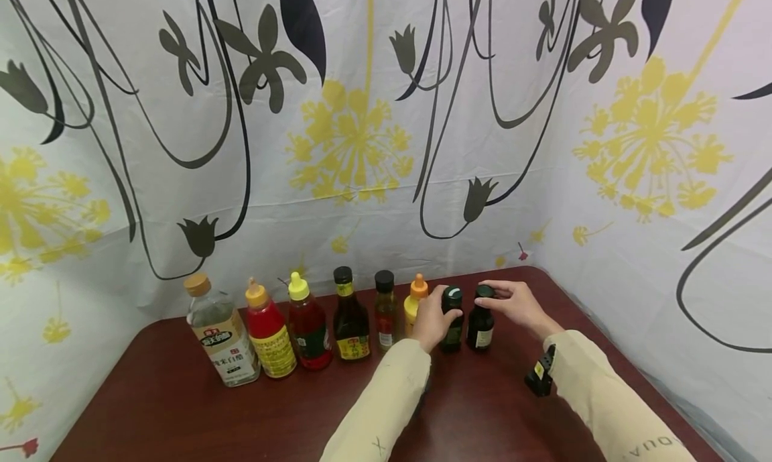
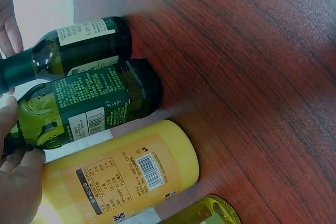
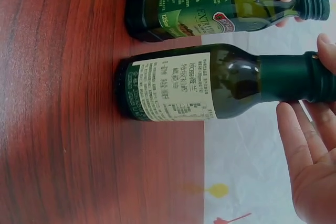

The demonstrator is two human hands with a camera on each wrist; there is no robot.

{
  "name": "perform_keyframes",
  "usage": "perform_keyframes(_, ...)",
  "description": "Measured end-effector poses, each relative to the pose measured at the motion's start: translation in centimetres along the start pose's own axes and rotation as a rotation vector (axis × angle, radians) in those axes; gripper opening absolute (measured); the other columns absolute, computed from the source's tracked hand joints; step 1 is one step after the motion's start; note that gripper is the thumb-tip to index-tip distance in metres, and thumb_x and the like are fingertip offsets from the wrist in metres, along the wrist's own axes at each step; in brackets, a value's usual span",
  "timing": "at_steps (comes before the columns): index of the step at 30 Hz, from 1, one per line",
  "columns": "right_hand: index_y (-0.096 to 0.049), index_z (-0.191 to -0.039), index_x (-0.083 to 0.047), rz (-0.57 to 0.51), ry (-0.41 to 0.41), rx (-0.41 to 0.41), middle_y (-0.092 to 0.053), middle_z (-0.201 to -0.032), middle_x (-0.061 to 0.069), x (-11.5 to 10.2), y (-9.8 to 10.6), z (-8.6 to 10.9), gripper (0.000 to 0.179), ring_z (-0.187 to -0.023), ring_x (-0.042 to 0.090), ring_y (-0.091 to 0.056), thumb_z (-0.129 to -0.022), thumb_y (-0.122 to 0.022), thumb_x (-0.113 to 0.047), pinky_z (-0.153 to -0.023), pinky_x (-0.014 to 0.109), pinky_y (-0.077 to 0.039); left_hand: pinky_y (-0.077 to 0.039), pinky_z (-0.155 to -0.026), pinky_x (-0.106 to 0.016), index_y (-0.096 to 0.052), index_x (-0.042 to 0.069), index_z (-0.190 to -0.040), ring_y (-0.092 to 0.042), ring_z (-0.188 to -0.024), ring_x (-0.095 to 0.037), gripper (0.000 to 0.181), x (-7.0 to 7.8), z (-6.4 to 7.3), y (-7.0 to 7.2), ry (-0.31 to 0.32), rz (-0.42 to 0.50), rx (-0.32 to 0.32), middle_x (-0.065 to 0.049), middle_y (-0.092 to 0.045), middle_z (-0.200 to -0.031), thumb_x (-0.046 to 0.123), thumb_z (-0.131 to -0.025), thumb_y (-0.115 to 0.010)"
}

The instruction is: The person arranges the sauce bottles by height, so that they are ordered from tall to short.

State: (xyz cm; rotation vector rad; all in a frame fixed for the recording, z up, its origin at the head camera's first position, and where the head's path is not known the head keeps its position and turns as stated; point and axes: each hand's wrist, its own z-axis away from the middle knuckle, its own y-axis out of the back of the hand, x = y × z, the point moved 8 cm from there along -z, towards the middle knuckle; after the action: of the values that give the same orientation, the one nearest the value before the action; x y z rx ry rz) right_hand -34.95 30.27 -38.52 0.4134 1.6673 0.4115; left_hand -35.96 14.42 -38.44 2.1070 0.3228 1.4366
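Observation:
My left hand (image 1: 429, 322) holds the neck of a green olive oil bottle (image 3: 199, 9) with "EXTRA" on its green label, thumb on one side and fingers on the other. Just to its right, my right hand (image 1: 517, 308) pinches the dark green neck of a rounder glass bottle (image 3: 173, 85) with a cream label. Both bottles stand upright on the table (image 1: 289, 415), side by side at the right end of a row. A yellow squeeze bottle (image 2: 121, 177) with an orange cap is close beside my left hand, which partly covers it in the head view.
Leftward the row continues with a small black-capped bottle (image 1: 385, 311), a dark sauce bottle (image 1: 352, 324), a red bottle with yellow cap (image 1: 310, 328), a red squeeze bottle (image 1: 271, 334) and a clear vinegar bottle (image 1: 223, 334). A patterned cloth (image 1: 374, 227) hangs behind the table.

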Motion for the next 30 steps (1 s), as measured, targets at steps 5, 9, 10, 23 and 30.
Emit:
perform_keyframes(5, -0.051, -0.123, -0.001, 0.013, 0.007, 0.01, -0.049, -0.122, 0.022, 0.0, 0.0, 0.1, 0.057, -0.111, 0.036, -0.047, -0.078, -0.067, -0.033, -0.081, 0.043, -0.046, -0.05, -0.073, -0.029, -0.051, 0.009, -0.115, -0.059, -0.09, -0.017, 0.038, 0.0, 0.1, -0.2, -0.003, 0.0, -0.004, -0.006, -0.06, -0.105, 0.014, -0.08, -0.065)
perform_keyframes(9, -0.05, -0.123, 0.0, 0.017, 0.018, 0.008, -0.049, -0.121, 0.022, 0.0, -0.1, 0.0, 0.057, -0.11, 0.036, -0.048, -0.079, -0.066, -0.033, -0.081, 0.043, -0.046, -0.05, -0.074, -0.029, -0.051, 0.009, -0.115, -0.059, -0.091, -0.018, 0.038, 0.0, 0.1, -0.2, 0.004, 0.014, 0.004, -0.007, -0.06, -0.105, 0.014, -0.08, -0.065)
perform_keyframes(10, -0.05, -0.123, 0.0, 0.016, 0.021, 0.008, -0.049, -0.121, 0.022, 0.0, -0.1, 0.0, 0.057, -0.11, 0.036, -0.048, -0.079, -0.066, -0.033, -0.081, 0.043, -0.046, -0.05, -0.075, -0.03, -0.051, 0.008, -0.115, -0.059, -0.092, -0.018, 0.038, 0.0, 0.1, -0.2, 0.006, 0.022, 0.009, -0.007, -0.06, -0.105, 0.014, -0.08, -0.065)
perform_keyframes(23, -0.047, -0.125, 0.002, 0.004, 0.029, 0.006, -0.046, -0.123, 0.023, -0.3, -0.3, 0.3, 0.057, -0.112, 0.039, -0.044, -0.082, -0.064, -0.031, -0.084, 0.046, -0.043, -0.048, -0.08, -0.035, -0.043, 0.008, -0.126, -0.055, -0.101, -0.023, 0.049, -0.2, 0.3, -0.1, 0.035, 0.07, 0.017, -0.011, -0.056, -0.114, 0.014, -0.082, -0.064)
perform_keyframes(30, -0.041, -0.131, -0.002, -0.003, 0.01, -0.029, -0.034, -0.133, 0.024, -0.2, -0.1, 0.7, 0.062, -0.119, 0.04, -0.036, -0.082, -0.063, -0.033, -0.088, 0.05, -0.039, -0.041, -0.089, -0.04, -0.028, 0.01, -0.136, -0.044, -0.115, -0.026, 0.065, 0.8, 0.2, 0.0, 0.03, 0.018, -0.054, -0.013, -0.043, -0.129, 0.02, -0.083, -0.063)
